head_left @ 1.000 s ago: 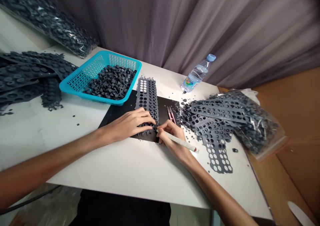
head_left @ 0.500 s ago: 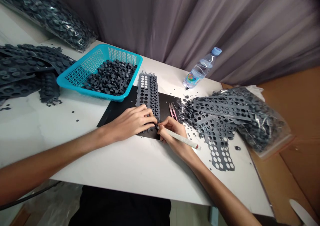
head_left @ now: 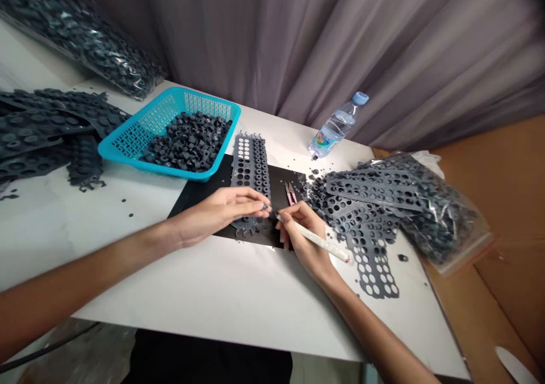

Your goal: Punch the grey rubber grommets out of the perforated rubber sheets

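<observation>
My left hand (head_left: 227, 211) is raised over a dark grey perforated rubber sheet (head_left: 251, 163), its thumb and fingers pinched on a small dark rubber piece (head_left: 264, 206). My right hand (head_left: 304, 228) grips a pale pen-shaped tool (head_left: 326, 244) with a reddish rear end. Its tip points toward the left fingertips; a small dark bit shows by the tip, too small to name. Under the sheet lies a black mat (head_left: 217, 182). Thread snips (head_left: 290, 193) with pink handles rest on the mat just beyond my right hand. The sheet has both round holes and ring-shaped pieces in it.
A blue basket (head_left: 170, 171) full of small dark rubber pieces stands back left, near stacked sheets (head_left: 34, 129) and a filled bag (head_left: 97, 43). On the right are punched sheets (head_left: 374, 194), another filled bag (head_left: 447, 219), scattered bits and a water bottle (head_left: 334, 129).
My left hand has lifted and turned from the sheet, now with a small rubber piece pinched in its fingertips. The right hand with the tool has shifted slightly right, away from the sheet.
</observation>
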Available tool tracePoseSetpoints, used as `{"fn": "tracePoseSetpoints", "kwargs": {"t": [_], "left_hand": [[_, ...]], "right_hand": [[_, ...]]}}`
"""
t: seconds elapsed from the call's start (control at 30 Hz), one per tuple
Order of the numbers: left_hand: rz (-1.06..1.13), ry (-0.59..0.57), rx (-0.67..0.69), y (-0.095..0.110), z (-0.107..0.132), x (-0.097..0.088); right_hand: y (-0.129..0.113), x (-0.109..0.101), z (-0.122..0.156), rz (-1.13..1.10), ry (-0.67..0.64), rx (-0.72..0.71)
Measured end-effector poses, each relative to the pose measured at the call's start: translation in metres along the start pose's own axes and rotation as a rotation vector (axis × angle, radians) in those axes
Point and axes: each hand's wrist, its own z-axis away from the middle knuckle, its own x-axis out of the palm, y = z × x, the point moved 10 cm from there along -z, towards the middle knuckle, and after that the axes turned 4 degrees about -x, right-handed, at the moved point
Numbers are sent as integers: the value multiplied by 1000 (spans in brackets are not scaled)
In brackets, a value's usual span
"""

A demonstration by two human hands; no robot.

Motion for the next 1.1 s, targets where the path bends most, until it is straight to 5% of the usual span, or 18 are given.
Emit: {"fn": "tracePoseSetpoints", "kwargs": {"t": [0.23, 0.63, 1.1], "left_hand": [[191, -145, -109, -3, 10, 26], [227, -261, -48, 15, 15, 36], [205, -268, -50, 16, 17, 35]], "right_hand": [[-1, -6, -5, 58, 1, -16], [-4, -3, -5, 126, -31, 4], [-1, -3, -6, 182, -65, -4]]}}
